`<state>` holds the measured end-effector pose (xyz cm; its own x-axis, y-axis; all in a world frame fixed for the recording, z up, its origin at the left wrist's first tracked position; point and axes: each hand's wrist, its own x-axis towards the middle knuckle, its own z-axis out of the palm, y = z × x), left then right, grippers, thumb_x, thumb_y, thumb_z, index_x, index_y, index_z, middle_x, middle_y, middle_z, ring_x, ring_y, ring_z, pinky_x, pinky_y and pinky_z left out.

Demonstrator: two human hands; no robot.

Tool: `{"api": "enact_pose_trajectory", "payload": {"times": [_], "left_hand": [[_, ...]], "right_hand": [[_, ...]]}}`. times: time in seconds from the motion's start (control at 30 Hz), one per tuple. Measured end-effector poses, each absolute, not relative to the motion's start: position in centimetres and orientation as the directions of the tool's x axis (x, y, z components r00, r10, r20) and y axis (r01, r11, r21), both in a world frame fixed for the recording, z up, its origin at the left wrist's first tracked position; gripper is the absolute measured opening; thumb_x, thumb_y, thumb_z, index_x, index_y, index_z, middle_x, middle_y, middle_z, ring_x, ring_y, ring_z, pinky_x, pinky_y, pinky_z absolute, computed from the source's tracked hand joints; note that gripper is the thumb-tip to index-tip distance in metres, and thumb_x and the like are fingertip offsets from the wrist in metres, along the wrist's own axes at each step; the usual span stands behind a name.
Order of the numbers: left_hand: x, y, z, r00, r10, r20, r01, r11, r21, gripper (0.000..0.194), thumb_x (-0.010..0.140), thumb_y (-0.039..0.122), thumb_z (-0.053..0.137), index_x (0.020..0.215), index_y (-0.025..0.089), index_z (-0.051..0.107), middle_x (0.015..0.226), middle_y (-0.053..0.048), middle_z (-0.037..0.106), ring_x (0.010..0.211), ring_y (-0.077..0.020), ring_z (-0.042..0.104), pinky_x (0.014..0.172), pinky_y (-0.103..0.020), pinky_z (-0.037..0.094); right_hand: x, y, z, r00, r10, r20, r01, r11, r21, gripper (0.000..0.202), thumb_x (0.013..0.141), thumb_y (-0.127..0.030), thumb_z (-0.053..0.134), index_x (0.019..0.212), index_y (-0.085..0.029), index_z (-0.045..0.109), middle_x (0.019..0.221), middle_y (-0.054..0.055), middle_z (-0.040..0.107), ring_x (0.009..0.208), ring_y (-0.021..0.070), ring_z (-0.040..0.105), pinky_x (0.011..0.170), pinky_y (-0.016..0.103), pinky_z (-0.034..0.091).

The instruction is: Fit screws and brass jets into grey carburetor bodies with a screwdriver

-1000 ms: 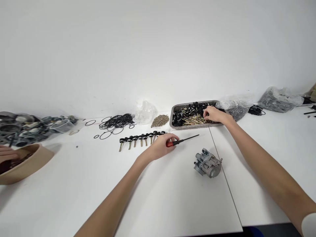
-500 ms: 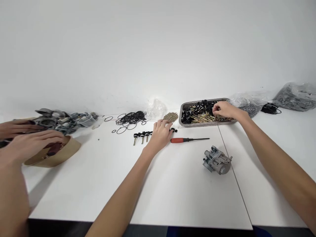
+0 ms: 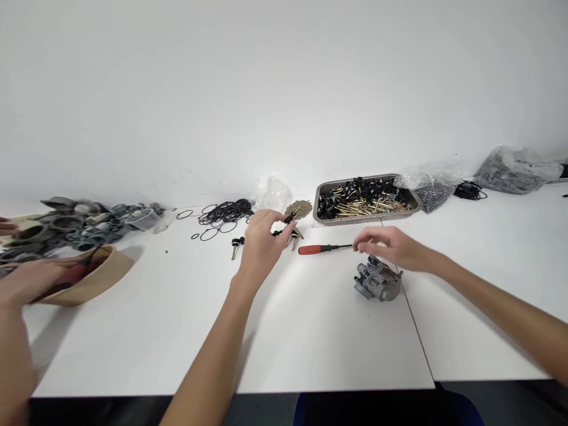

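1. Off the left end of the metal tray [image 3: 368, 219], the left hand [image 3: 261, 244] pinches a small black part [image 3: 290, 218] between thumb and finger, above a row of black-headed parts [image 3: 236, 242] on the tabletop [image 3: 337, 337]. I take the step in hand to be lifting one piece; the next move seems to call for a light, steady pinch that clears the row.

2. On the person's side of the tray, the right hand [image 3: 379, 245] has its fingers curled; whether anything sits between them I cannot tell.

3. Counting, far left of the tray: a co-worker's two hands [image 3: 33, 279], one tan tub [image 3: 109, 278], one clear cup [image 3: 144, 220], and gray parts [image 3: 66, 222] too jumbled to count.

4. Nearer the tray's left end: one tangle of black rings [image 3: 228, 211], one clear bag [image 3: 271, 192], one brass heap [image 3: 299, 208]. The row shows at least three pieces, the hand hiding others.

5. Before the tray: one red-handled screwdriver [image 3: 309, 249], one gray casting [image 3: 378, 281] just below the right hand.

6. Right of the tray: two filled bags [image 3: 517, 171], one black cord bundle [image 3: 469, 190] between them.
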<state>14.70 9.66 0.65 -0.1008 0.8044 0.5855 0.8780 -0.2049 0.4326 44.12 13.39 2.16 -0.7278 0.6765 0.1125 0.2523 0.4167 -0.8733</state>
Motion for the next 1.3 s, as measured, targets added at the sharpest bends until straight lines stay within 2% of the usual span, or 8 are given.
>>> {"api": "enact_pose_trajectory", "payload": {"times": [0.13, 0.33, 0.53, 0.77, 0.9, 1.0, 1.13, 1.3], "left_hand": [[18.9, 3.1, -0.4, -0.396, 0.694, 0.601, 0.644, -0.257, 0.721, 0.019, 0.081, 0.039, 0.075, 0.085, 0.022, 0.069, 0.089, -0.004, 0.071, 0.080, -0.0187, 0.065, 0.079, -0.036, 0.058], [23.0, -2.2, -4.4, -0.656, 0.733, 0.179, 0.273, 0.009, 0.962, 0.022, 0.073, 0.040, 0.082, 0.076, 0.020, 0.071, 0.077, -0.004, 0.071, 0.073, -0.0200, 0.069, 0.075, -0.036, 0.063], [23.5, -3.4, -4.9, -0.709, 0.699, 0.099, 0.218, 0.084, 0.972, 0.024, 0.072, 0.041, 0.083, 0.076, 0.021, 0.071, 0.076, -0.004, 0.071, 0.077, -0.0226, 0.072, 0.074, -0.036, 0.064], [24.1, -3.8, -3.2, -0.770, 0.608, 0.194, 0.229, -0.022, 0.973, 0.022, 0.072, 0.037, 0.083, 0.077, 0.021, 0.069, 0.079, -0.003, 0.069, 0.074, -0.0194, 0.068, 0.077, -0.038, 0.064], [24.5, -3.9, -2.6, -0.744, 0.612, 0.267, 0.266, -0.095, 0.959, 0.021, 0.072, 0.034, 0.083, 0.073, 0.020, 0.068, 0.081, -0.003, 0.067, 0.075, -0.0169, 0.065, 0.075, -0.035, 0.063], [24.5, -3.9, -3.0, -0.747, 0.623, 0.234, 0.234, -0.084, 0.969, 0.023, 0.069, 0.034, 0.085, 0.071, 0.019, 0.069, 0.079, -0.004, 0.067, 0.076, -0.0170, 0.065, 0.073, -0.033, 0.062], [24.2, -4.1, -3.7, -0.771, 0.617, 0.158, 0.173, -0.036, 0.984, 0.027, 0.064, 0.036, 0.088, 0.071, 0.016, 0.070, 0.080, -0.005, 0.068, 0.073, -0.0168, 0.066, 0.072, -0.032, 0.061], [23.8, -4.3, -3.7, -0.767, 0.627, 0.136, 0.154, -0.026, 0.988, 0.027, 0.064, 0.035, 0.088, 0.071, 0.016, 0.071, 0.079, -0.005, 0.068, 0.074, -0.0167, 0.066, 0.075, -0.032, 0.061]], "right_hand": [[44.2, 11.1, -0.7, -0.736, 0.676, 0.036, 0.173, 0.239, -0.955, 0.035, 0.097, -0.046, 0.053, 0.091, -0.017, 0.072, 0.094, 0.008, 0.073, 0.084, 0.0181, 0.066, 0.071, 0.030, 0.051], [44.0, 9.9, -2.1, -0.581, 0.755, 0.304, 0.037, 0.398, -0.917, 0.026, 0.096, -0.035, 0.054, 0.079, -0.017, 0.064, 0.078, 0.006, 0.068, 0.070, 0.0155, 0.062, 0.061, 0.028, 0.049], [42.6, 7.4, -3.2, -0.506, 0.326, 0.799, -0.148, 0.879, -0.453, 0.014, 0.095, -0.010, 0.045, 0.094, -0.020, 0.055, 0.077, 0.006, 0.059, 0.074, 0.0174, 0.055, 0.065, 0.033, 0.053], [42.9, 7.0, -3.2, -0.662, -0.169, 0.731, -0.248, 0.969, 0.000, 0.020, 0.090, -0.009, 0.043, 0.094, -0.023, 0.057, 0.075, 0.005, 0.057, 0.076, 0.0198, 0.058, 0.077, 0.034, 0.059], [42.7, 6.8, -3.0, -0.658, -0.049, 0.752, -0.200, 0.973, -0.112, 0.024, 0.089, -0.005, 0.045, 0.106, -0.019, 0.056, 0.087, 0.009, 0.062, 0.090, 0.0204, 0.061, 0.084, 0.034, 0.059], [42.5, 6.7, -2.8, -0.680, 0.225, 0.698, 0.046, 0.963, -0.265, 0.020, 0.093, -0.013, 0.051, 0.112, -0.018, 0.056, 0.111, 0.014, 0.063, 0.112, 0.0251, 0.059, 0.095, 0.044, 0.054], [42.9, 7.6, -2.1, -0.681, 0.675, 0.284, 0.442, 0.688, -0.575, 0.044, 0.092, -0.046, 0.062, 0.125, -0.018, 0.057, 0.135, 0.019, 0.055, 0.123, 0.0354, 0.054, 0.100, 0.056, 0.047], [44.0, 9.1, -0.9, -0.699, 0.712, -0.069, 0.462, 0.376, -0.803, 0.046, 0.085, -0.053, 0.068, 0.115, -0.019, 0.061, 0.104, 0.008, 0.067, 0.087, 0.0224, 0.062, 0.077, 0.036, 0.052]]}}
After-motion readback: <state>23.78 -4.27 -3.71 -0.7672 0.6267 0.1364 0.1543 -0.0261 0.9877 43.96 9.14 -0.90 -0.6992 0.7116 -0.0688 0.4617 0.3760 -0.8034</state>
